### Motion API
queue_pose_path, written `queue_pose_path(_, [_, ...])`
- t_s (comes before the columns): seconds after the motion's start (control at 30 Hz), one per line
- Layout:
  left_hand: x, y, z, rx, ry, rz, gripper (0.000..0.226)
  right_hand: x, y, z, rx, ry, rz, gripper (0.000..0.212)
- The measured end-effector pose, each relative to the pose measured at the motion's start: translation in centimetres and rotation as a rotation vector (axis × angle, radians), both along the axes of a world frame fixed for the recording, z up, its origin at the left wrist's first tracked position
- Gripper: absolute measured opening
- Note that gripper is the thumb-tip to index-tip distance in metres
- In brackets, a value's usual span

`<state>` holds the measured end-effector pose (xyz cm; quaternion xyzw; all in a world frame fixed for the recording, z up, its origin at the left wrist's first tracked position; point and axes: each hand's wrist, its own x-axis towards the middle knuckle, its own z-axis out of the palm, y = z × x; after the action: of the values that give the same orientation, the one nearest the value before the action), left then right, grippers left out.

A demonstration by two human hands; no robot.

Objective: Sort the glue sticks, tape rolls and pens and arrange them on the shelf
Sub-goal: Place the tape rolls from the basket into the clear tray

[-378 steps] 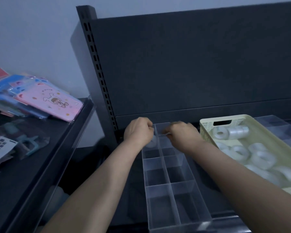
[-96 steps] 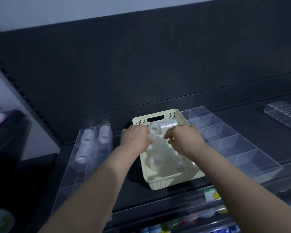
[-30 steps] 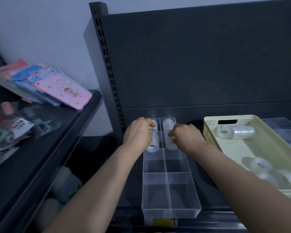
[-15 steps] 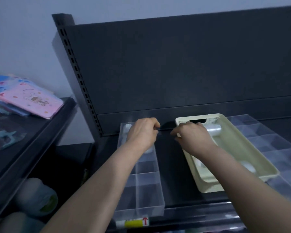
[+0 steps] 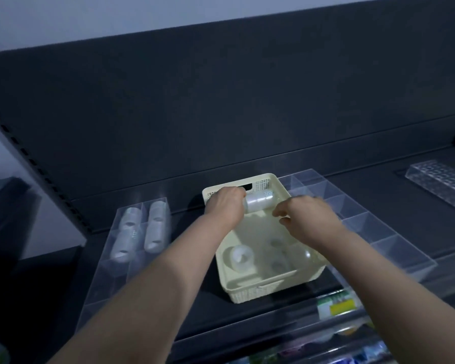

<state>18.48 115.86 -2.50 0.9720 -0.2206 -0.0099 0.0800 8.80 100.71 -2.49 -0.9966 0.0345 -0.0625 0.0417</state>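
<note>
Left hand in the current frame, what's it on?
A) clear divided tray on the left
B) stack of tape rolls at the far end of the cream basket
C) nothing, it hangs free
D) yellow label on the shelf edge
B: the left hand grips the end of the stack of tape rolls lying at the far end of the cream basket, away from the clear divided tray.

No text, number or brand can be read. A green, white and yellow label (image 5: 335, 306) is seen on the front edge of the shelf (image 5: 365, 185), just below the cream basket (image 5: 271, 290), but its print is too blurred to be made out.
</note>
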Motion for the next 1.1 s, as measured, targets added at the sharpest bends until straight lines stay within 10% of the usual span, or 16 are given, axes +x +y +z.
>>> queue_pose_path(0.3, [1.9, -2.2, -1.2, 0.231, -0.062, 0.106, 0.032, 2.9, -1.4, -1.0, 0.015, 0.022, 0.086, 0.030])
queue_pose_path(0.67, [0.8, 3.4, 0.4, -0.217, -0.174, 0.231, 0.023, 10.1, 2.6, -2.6, -0.192, 0.122, 0.143, 0.035])
queue_pose_path(1.1, [0.5, 7.1, 1.7, -0.431, -0.195, 0.285, 0.022, 8.7, 5.0, -0.4, 0.245, -0.091, 0.107, 0.042])
